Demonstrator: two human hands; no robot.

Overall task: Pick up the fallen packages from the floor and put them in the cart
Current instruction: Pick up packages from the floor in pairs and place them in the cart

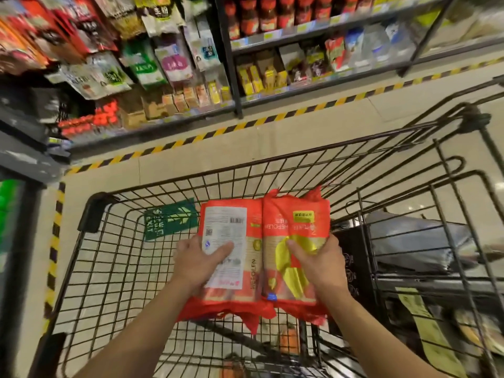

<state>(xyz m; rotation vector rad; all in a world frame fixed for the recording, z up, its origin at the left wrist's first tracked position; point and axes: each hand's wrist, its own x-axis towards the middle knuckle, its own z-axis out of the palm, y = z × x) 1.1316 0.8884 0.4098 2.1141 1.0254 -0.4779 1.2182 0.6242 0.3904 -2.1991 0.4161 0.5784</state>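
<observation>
Beside stocked shelves [272, 77], on a tiled floor [245, 148], a wire cart [245, 167] is stood with its top open so that goods can be dropped in. Two orange packs [256, 236] are held flat over the basket, clear of the wire. They are pressed edge to edge, so both can be carried as one and, it is judged, lowered together. The outer edges are gripped by the left hand [192, 264] and right hand [320, 261]. Of the fingers [222, 251], only the thumbs are seen, laid on top. The rest are curled beneath, pinching each pack.
</observation>
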